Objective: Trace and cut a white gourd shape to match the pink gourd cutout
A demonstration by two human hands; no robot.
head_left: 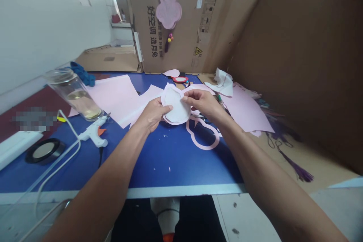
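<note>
Between my hands, above the blue table, is a gourd-shaped cutout (176,106) with a white face and a pale pink rim. My left hand (155,114) grips its left edge, thumb laid on the white face and fingers behind. At the upper right edge, my right hand (200,100) pinches the rim between thumb and fingertips. Below my right wrist lies a pink gourd-outline paper frame (204,146). Pink sheets lie behind my hands, one of them (245,109) to the right. What the fingers behind the cutout touch is hidden.
On the left are a glass jar (81,98) with liquid, a white glue gun (95,132) with its cord, and a roll of black tape (45,151). A pink ornament (169,11) hangs on the cardboard wall (221,26). A purple tassel (300,170) lies at the right.
</note>
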